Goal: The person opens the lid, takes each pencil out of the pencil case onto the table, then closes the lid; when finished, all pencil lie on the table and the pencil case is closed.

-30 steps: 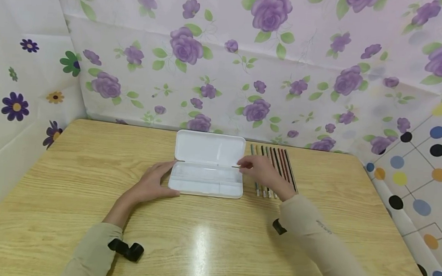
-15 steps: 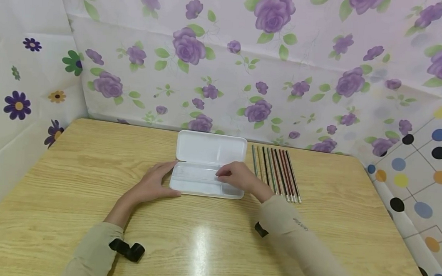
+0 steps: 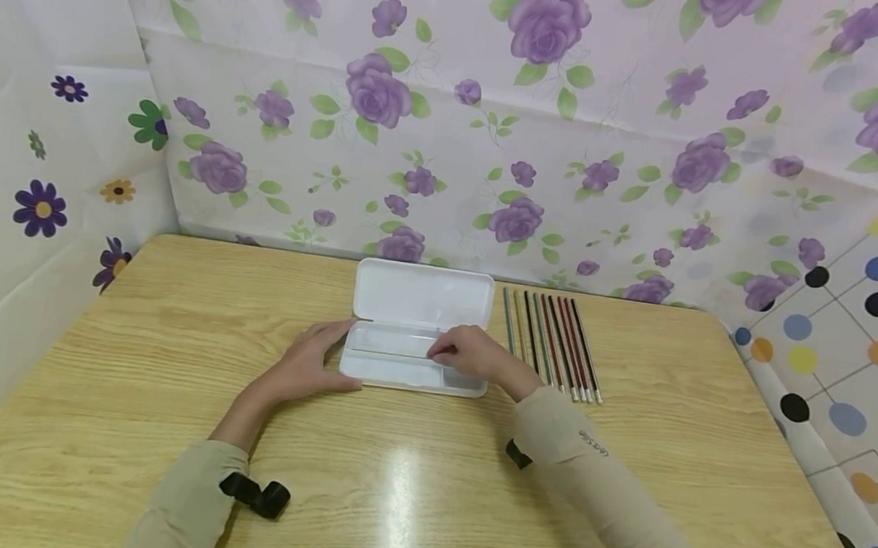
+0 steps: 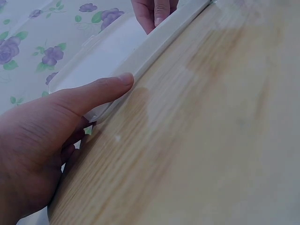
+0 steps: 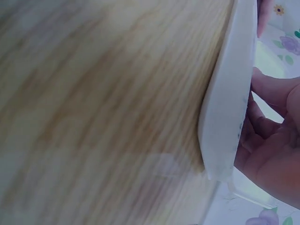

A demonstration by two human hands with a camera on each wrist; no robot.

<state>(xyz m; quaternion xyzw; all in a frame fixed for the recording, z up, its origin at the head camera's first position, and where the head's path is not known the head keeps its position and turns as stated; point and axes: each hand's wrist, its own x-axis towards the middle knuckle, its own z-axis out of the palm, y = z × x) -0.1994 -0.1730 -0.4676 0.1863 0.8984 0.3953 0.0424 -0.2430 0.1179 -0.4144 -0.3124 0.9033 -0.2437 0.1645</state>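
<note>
A white pencil box [image 3: 389,372] lies with its lid [image 3: 423,294] raised at the back of the table. Around its left end my left hand [image 3: 302,366] holds it, thumb on the front edge and fingers toward the hinge; in the left wrist view the thumb [image 4: 105,91] presses the rim. Over the inside of the box, my right hand [image 3: 468,352] pinches with its fingertips at the end of a thin yellowish strip [image 3: 390,353], which runs left along the box's divider. Whether it is a pencil or the divider's edge, I cannot tell. The box wall hides part of these fingers in the right wrist view.
Several pencils [image 3: 555,338] lie side by side just right of the box, partly behind the right hand and wrist. A flower-printed sheet [image 3: 446,142] stands along the table's back edge. Bare wooden table [image 3: 368,485] shows in front of the box.
My right hand has moved left from the box's right hinge to over its inside. A thin yellowish strip now shows at its fingertips. The left hand stays on the box.
</note>
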